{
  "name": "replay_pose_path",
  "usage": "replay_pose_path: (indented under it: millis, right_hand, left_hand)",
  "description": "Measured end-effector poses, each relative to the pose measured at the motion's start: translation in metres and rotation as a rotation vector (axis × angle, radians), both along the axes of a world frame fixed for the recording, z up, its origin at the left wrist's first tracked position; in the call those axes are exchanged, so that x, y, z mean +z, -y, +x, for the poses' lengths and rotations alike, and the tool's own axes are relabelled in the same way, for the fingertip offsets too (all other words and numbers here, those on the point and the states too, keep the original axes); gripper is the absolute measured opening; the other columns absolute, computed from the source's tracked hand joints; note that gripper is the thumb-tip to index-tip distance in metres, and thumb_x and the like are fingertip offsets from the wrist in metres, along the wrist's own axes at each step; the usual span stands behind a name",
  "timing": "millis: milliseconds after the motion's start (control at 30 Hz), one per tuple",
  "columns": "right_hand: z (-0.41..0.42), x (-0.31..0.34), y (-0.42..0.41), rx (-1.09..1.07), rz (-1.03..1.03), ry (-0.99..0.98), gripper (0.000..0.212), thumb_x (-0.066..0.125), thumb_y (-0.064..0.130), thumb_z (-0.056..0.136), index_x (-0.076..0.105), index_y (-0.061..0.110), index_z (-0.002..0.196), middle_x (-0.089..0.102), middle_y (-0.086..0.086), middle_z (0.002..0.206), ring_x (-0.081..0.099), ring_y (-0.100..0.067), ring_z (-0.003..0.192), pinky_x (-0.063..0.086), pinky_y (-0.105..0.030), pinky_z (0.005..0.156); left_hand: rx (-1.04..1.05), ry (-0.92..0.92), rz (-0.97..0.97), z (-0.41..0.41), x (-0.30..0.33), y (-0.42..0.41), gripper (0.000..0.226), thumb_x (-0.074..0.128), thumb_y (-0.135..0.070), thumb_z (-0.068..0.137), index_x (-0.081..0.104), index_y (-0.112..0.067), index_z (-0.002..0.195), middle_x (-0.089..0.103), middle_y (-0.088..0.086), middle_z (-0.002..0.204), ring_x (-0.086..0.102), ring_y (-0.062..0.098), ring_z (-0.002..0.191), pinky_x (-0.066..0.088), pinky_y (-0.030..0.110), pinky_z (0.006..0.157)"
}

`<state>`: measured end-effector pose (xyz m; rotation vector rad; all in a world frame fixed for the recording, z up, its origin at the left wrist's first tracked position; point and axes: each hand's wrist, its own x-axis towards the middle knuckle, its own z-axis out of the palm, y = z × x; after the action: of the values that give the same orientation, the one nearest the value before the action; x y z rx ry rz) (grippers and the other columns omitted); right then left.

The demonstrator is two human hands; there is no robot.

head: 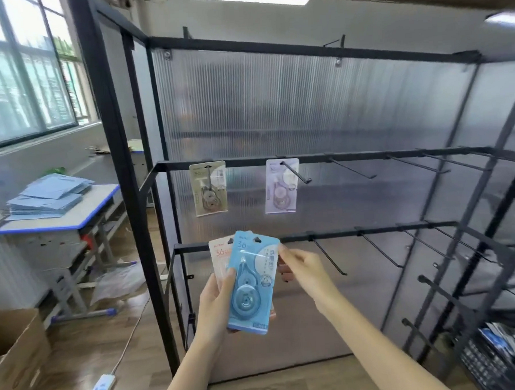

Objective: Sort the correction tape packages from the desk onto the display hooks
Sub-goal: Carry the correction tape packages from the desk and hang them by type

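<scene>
Two packages (209, 189) (281, 186) hung side by side on the rack's (120, 160) middle rail, far behind two hand-held packages (250, 283), while a desk (72, 218) stood left.

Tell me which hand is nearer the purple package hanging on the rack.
Right. The right hand sits below the purple package, slightly right; the left hand is lower and further left, holding the blue package.

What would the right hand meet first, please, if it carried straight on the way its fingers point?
Most likely the blue package: the right hand points left at its upper right edge and seems to touch it already.
</scene>
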<state>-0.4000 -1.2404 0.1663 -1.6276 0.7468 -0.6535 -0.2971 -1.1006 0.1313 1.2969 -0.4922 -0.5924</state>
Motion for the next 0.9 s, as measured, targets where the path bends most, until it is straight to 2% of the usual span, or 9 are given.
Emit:
replay_pose_path:
  millis: [67, 200, 300, 367, 467, 600, 700, 800, 900]
  right_hand:
    - [-0.011, 0.003, -0.014, -0.006, -0.031, 0.018, 0.024, 0.059, 0.034, 0.094, 0.072, 0.013, 0.094, 0.075, 0.003, 0.091, 0.068, -0.006, 0.083, 0.053, -0.017, 0.068]
    - [-0.035, 0.007, -0.025, -0.083, -0.048, 0.083, 0.013, 0.065, 0.017, 0.091, 0.069, 0.005, 0.092, 0.074, -0.003, 0.087, 0.067, -0.008, 0.076, 0.054, -0.019, 0.068]
    - [-0.049, 0.008, -0.020, -0.149, -0.036, 0.108, 0.011, 0.063, 0.018, 0.092, 0.067, 0.008, 0.093, 0.074, -0.005, 0.091, 0.069, -0.020, 0.085, 0.056, -0.040, 0.079]
    - [-0.059, 0.012, -0.010, -0.188, -0.023, 0.153, 0.010, 0.061, 0.019, 0.093, 0.065, 0.009, 0.092, 0.073, -0.004, 0.090, 0.070, -0.023, 0.086, 0.055, -0.048, 0.081]
    - [-0.075, 0.024, 0.014, -0.209, -0.083, 0.220, 0.008, 0.061, 0.019, 0.093, 0.065, 0.014, 0.090, 0.073, -0.002, 0.089, 0.069, -0.022, 0.087, 0.054, -0.043, 0.078]
    - [-0.098, 0.043, 0.056, -0.223, -0.114, 0.308, 0.008, 0.062, 0.022, 0.093, 0.066, 0.014, 0.093, 0.073, -0.001, 0.089, 0.067, -0.011, 0.078, 0.049, -0.024, 0.064]
    - [-0.115, 0.059, 0.093, -0.263, -0.124, 0.363, 0.006, 0.062, 0.021, 0.093, 0.066, 0.016, 0.093, 0.072, 0.006, 0.083, 0.067, -0.005, 0.073, 0.050, -0.018, 0.061]
    - [-0.125, 0.072, 0.128, -0.271, -0.121, 0.374, 0.008, 0.061, 0.022, 0.093, 0.066, 0.016, 0.094, 0.072, 0.005, 0.084, 0.067, -0.004, 0.071, 0.052, -0.020, 0.063]
    - [-0.127, 0.079, 0.155, -0.218, -0.125, 0.336, 0.016, 0.061, 0.022, 0.093, 0.066, 0.009, 0.101, 0.072, -0.002, 0.089, 0.066, -0.012, 0.075, 0.051, -0.026, 0.065]
  left_hand:
    - [-0.033, -0.013, -0.027, -0.006, 0.000, 0.000, 0.037, 0.057, -0.035, 0.091, 0.059, -0.007, 0.115, 0.074, 0.014, 0.104, 0.072, 0.036, 0.093, 0.058, 0.052, 0.082]
    - [-0.095, -0.017, -0.051, -0.018, -0.002, 0.003, 0.026, 0.057, -0.027, 0.096, 0.060, -0.009, 0.114, 0.075, 0.012, 0.104, 0.072, 0.031, 0.093, 0.059, 0.042, 0.076]
    - [-0.117, -0.009, -0.059, -0.027, -0.003, 0.007, 0.021, 0.056, -0.024, 0.098, 0.062, -0.010, 0.112, 0.076, 0.008, 0.102, 0.073, 0.022, 0.089, 0.060, 0.030, 0.069]
    - [-0.100, 0.006, -0.055, -0.031, -0.005, 0.013, 0.019, 0.054, -0.023, 0.098, 0.063, -0.008, 0.105, 0.075, 0.008, 0.100, 0.073, 0.018, 0.086, 0.059, 0.028, 0.068]
    - [-0.072, 0.067, -0.046, -0.036, -0.007, 0.027, 0.016, 0.055, -0.023, 0.097, 0.066, -0.011, 0.098, 0.076, 0.003, 0.096, 0.070, 0.015, 0.089, 0.055, 0.029, 0.080]
    - [-0.022, 0.081, -0.048, -0.052, -0.005, 0.051, 0.016, 0.055, -0.022, 0.097, 0.067, -0.013, 0.101, 0.077, -0.003, 0.093, 0.070, 0.006, 0.085, 0.052, 0.017, 0.072]
    - [0.002, 0.108, -0.035, -0.066, -0.003, 0.072, 0.015, 0.056, -0.022, 0.097, 0.069, -0.014, 0.101, 0.076, -0.001, 0.096, 0.069, 0.012, 0.090, 0.053, 0.026, 0.080]
    - [0.034, 0.103, -0.044, -0.080, -0.002, 0.092, 0.015, 0.056, -0.022, 0.097, 0.069, -0.016, 0.102, 0.077, -0.002, 0.097, 0.069, 0.015, 0.093, 0.054, 0.028, 0.082]
    - [0.065, 0.069, -0.059, -0.096, -0.003, 0.107, 0.017, 0.056, -0.025, 0.097, 0.068, -0.016, 0.106, 0.076, 0.002, 0.102, 0.070, 0.025, 0.101, 0.053, 0.042, 0.093]
